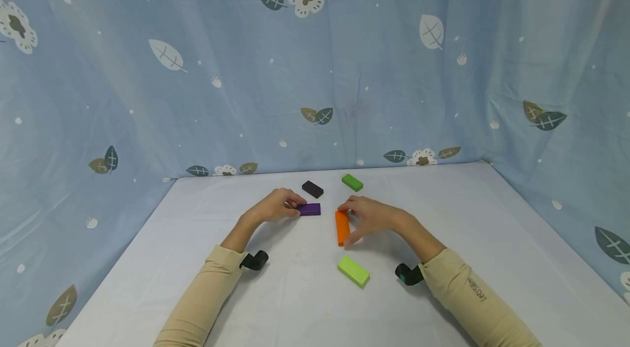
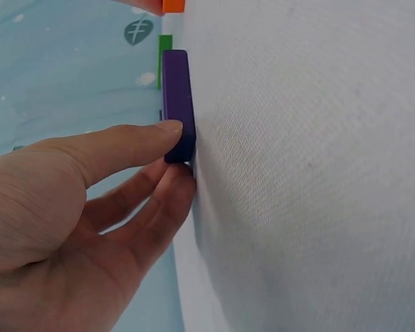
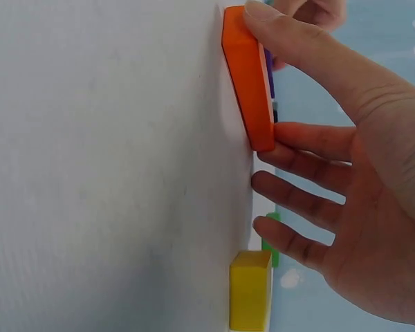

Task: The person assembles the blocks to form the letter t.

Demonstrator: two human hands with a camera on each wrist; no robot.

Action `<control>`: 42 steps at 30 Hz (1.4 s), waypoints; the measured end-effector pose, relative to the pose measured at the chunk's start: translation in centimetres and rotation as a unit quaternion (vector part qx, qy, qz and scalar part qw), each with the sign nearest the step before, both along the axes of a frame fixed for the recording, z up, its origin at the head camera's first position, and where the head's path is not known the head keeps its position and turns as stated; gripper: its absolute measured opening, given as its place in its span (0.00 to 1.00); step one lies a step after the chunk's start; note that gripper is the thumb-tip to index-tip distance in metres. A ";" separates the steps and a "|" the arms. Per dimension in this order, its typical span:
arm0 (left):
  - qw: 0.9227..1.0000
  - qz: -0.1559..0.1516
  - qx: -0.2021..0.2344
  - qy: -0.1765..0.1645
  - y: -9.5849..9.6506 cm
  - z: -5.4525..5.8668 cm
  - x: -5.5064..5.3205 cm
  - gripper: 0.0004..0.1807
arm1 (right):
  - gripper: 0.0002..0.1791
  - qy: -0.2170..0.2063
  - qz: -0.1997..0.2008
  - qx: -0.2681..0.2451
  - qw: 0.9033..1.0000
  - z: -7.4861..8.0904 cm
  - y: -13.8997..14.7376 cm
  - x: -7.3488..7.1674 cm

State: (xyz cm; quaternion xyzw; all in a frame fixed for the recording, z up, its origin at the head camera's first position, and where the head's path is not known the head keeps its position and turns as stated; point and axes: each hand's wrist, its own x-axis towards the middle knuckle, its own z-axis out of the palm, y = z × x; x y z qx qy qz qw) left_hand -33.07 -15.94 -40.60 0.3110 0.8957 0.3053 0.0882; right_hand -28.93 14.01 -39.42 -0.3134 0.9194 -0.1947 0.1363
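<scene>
My left hand (image 1: pixel 278 205) pinches the left end of a purple block (image 1: pixel 310 209) lying on the white tablecloth. In the left wrist view, the thumb presses the near face of that purple block (image 2: pixel 178 86), with the fingertips behind and below its end. To the right, my right hand (image 1: pixel 371 215) spans an orange block (image 1: pixel 342 228) lengthwise. Seen from the right wrist, the thumb sits on one end of the orange block (image 3: pixel 250 83) and the index finger at the other. The remaining fingers of that hand are spread apart from it.
A dark brown block (image 1: pixel 312 189) and a green block (image 1: pixel 352 182) lie farther back. Closer to me is a lime block (image 1: pixel 353 271). The right wrist view also has a yellow block (image 3: pixel 250 290) below the fingers. A blue patterned curtain (image 1: pixel 275 90) borders the table.
</scene>
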 end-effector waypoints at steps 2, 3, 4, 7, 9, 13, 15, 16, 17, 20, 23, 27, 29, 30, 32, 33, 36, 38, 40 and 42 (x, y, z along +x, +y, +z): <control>1.000 0.005 0.001 -0.004 0.0 0.0 0.0 0.18 | 0.47 0.005 0.008 0.001 1.000 0.0 -0.2 0.0; 1.000 0.007 0.002 -0.006 0.0 0.0 0.0 0.18 | 0.47 0.008 0.011 0.000 1.000 0.0 -0.3 0.1; 1.000 0.008 0.002 -0.008 0.0 0.0 0.0 0.18 | 0.47 0.010 0.015 0.000 1.000 0.0 -0.5 0.1; 1.000 0.008 -0.001 -0.006 -0.1 -0.1 0.0 0.18 | 0.48 0.015 0.022 0.001 1.000 -0.1 -0.9 0.2; 1.000 0.008 -0.002 -0.005 -0.1 -0.1 0.0 0.18 | 0.48 0.015 0.022 0.001 1.000 -0.1 -1.1 0.2; 1.000 0.007 -0.003 0.000 -0.1 0.0 0.1 0.18 | 0.48 0.013 0.020 0.009 1.000 -0.1 -1.3 0.1; 1.000 0.007 -0.003 0.002 0.0 0.0 0.1 0.18 | 0.47 0.010 0.016 0.009 1.000 0.0 -1.3 0.1; 1.000 0.007 -0.003 0.003 0.0 0.0 0.1 0.18 | 0.46 0.010 0.015 0.008 1.000 0.0 -1.3 -0.1; 1.000 0.007 -0.003 0.004 0.0 0.0 0.0 0.18 | 0.45 0.009 0.013 0.005 1.000 0.1 -1.2 -0.1; 1.000 0.005 -0.003 0.005 -0.1 0.1 0.0 0.18 | 0.43 0.005 0.007 -0.009 1.000 0.5 -0.9 -0.5; 1.000 0.004 -0.004 0.006 -0.1 0.1 0.0 0.18 | 0.39 0.006 -0.001 -0.021 1.000 1.0 -0.5 -1.0; 1.000 0.005 -0.007 0.005 -0.1 0.2 0.0 0.18 | 0.33 0.009 -0.014 -0.039 0.999 1.5 0.1 -2.0; 1.000 0.006 -0.007 0.003 -0.2 0.3 0.0 0.18 | 0.32 0.010 -0.021 -0.044 0.999 1.7 0.3 -2.6; 1.000 0.007 -0.007 0.001 -0.2 0.3 0.1 0.18 | 0.31 0.012 -0.020 -0.045 0.999 1.8 0.5 -2.9; 1.000 0.009 -0.008 -0.003 -0.1 0.4 0.1 0.18 | 0.30 0.018 -0.022 -0.044 0.999 2.0 0.7 -3.6; 1.000 0.011 -0.009 -0.006 -0.1 0.4 0.2 0.18 | 0.30 0.021 -0.023 -0.045 0.999 2.0 0.7 -4.0; 1.000 0.018 -0.009 -0.016 0.0 0.4 0.1 0.18 | 0.28 0.032 -0.021 -0.048 0.998 2.1 0.9 -5.3; 1.000 0.020 -0.009 -0.020 0.0 0.4 0.1 0.19 | 0.27 0.038 -0.026 -0.048 0.998 2.2 1.1 -6.2; 1.000 0.020 -0.009 -0.022 0.0 0.4 0.0 0.19 | 0.26 0.039 -0.033 -0.046 0.998 2.5 1.3 -7.0; 1.000 0.019 -0.009 -0.023 0.0 0.5 0.0 0.20 | 0.26 0.036 -0.045 -0.042 0.997 2.7 1.5 -7.8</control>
